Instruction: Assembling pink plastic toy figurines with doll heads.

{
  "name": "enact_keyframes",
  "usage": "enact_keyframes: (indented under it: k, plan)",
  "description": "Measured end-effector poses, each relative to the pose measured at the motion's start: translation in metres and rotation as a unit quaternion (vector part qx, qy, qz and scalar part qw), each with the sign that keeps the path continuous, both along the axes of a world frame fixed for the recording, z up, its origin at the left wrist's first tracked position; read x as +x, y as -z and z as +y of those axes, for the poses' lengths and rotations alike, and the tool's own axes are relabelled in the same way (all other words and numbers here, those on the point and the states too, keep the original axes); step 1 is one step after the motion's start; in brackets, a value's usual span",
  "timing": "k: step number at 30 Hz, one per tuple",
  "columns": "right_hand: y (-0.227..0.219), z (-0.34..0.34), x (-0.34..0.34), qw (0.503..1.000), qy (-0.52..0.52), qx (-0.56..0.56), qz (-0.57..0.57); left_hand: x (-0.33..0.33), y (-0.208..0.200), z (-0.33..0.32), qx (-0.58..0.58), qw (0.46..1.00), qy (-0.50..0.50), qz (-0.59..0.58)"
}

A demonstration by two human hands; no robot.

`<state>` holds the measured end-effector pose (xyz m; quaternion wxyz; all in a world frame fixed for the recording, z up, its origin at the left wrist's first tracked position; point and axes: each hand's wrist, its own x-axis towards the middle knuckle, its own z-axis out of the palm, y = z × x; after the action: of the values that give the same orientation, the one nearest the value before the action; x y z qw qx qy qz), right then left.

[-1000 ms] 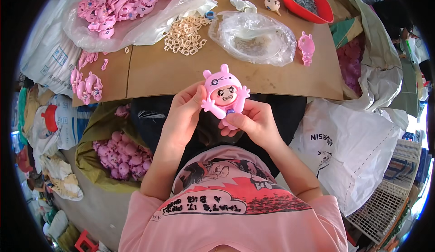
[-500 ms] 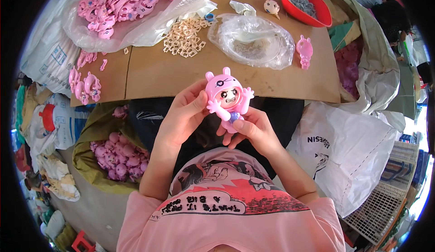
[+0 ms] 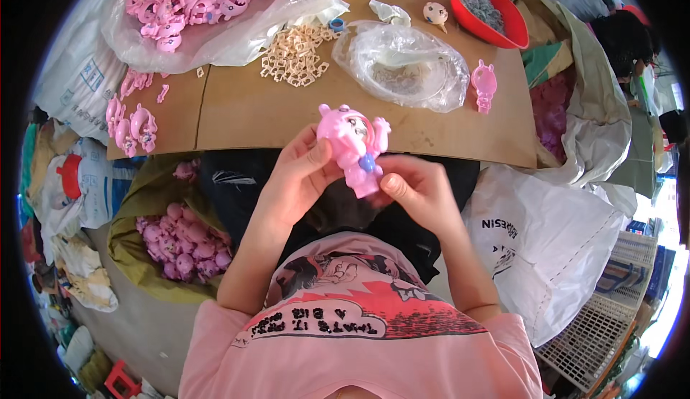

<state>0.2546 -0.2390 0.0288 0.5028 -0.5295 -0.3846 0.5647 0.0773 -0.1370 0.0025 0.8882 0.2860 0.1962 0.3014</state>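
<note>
A pink plastic toy figure (image 3: 353,146) with small round ears and a blue-purple patch on its belly is held up just off the table's near edge. It leans and faces toward the right. My left hand (image 3: 298,180) grips it at the head and back, thumb on the near side. At its lower body, my right hand (image 3: 424,192) has the fingers curled partly behind the legs, with the thumb beside them. The toy hides some of these fingertips.
Across the cardboard-covered table (image 3: 273,122) lie a bag of pink parts (image 3: 194,4), a pile of cream pieces (image 3: 296,56), a clear plastic bag (image 3: 402,65), a flat pink part (image 3: 484,86) and a red scoop (image 3: 514,31) holding screws. An olive sack (image 3: 133,255) of pink parts stands lower left.
The toy figure has turned from facing me to facing right, and tilts more. My right thumb has come off its belly and sits by the legs.
</note>
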Motion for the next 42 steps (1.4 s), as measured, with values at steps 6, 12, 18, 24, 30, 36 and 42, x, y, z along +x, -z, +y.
enact_keyframes:
  k: [6, 12, 18, 24, 30, 36, 42]
  plan:
    - [-0.039, 0.012, 0.014, 0.854, -0.05, 0.296, -0.424, -0.002, -0.015, 0.0, 0.068, 0.993, 0.006, 0.091]
    - [-0.043, 0.018, 0.012, 0.901, -0.089, 0.259, -0.337, 0.001, -0.042, -0.022, 0.346, 0.929, 0.002, 0.134]
    - [-0.028, 0.012, 0.01, 0.947, -0.074, 0.211, -0.233, -0.004, -0.051, -0.013, 0.545, 0.799, -0.017, 0.252]
    - [-0.027, 0.014, 0.009, 0.952, -0.088, 0.221, -0.192, -0.008, -0.055, -0.012, 0.57, 0.791, -0.044, 0.217]
    - [-0.011, 0.015, 0.007, 0.965, -0.077, 0.232, -0.097, -0.009, -0.057, -0.01, 0.561, 0.794, -0.017, 0.235]
    - [-0.004, 0.01, 0.006, 0.979, -0.088, 0.176, -0.055, -0.009, -0.041, -0.012, 0.536, 0.814, -0.026, 0.221]
    - [-0.006, 0.011, 0.01, 0.985, -0.099, 0.137, -0.034, -0.007, -0.041, -0.011, 0.422, 0.888, 0.014, 0.183]
